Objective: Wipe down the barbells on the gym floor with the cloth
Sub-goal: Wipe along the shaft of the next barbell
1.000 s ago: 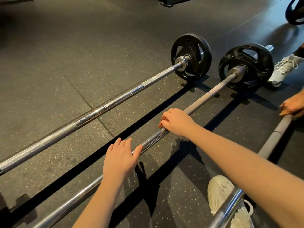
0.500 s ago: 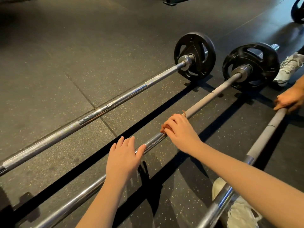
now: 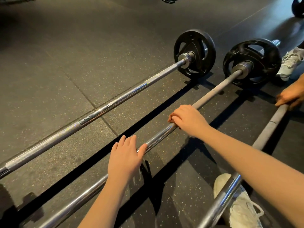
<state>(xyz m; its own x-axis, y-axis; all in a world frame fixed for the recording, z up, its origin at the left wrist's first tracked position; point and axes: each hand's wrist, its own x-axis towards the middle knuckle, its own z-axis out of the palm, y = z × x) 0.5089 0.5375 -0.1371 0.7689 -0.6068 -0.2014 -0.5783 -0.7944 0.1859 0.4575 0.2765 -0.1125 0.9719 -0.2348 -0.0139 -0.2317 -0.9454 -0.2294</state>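
Right hand [image 3: 189,120] is clamped over the middle barbell [image 3: 158,137], fingers curled round a reddish-brown cloth [image 3: 171,116] that peeks out only at the fingertips, bunched against the shaft about midway between the left hand [image 3: 126,155] and this bar's black weight plate [image 3: 251,61]. The left hand lies flat on the same bar, fingers straight, thumb stretched along the chrome, gripping nothing, just steadying. Beyond the middle barbell a second barbell [image 3: 115,102] runs parallel on the gym floor [image 3: 65,46]. On its near side lies a third barbell [image 3: 269,129], with another person's hand [image 3: 291,96] on its shaft and a pale shoe [image 3: 243,209] beneath it. Now the dangers, as I read them: this bar sits on a round plate, so if the flat left hand lifts its weight, a hard stroke could roll the bar away. So little cloth is showing that it may slip out of the grip and leave bare fingers dragging on metal. A long stroke towards the plate could jam knuckles into the collar. And wiping from above only, the underside of the shaft likely gets missed.
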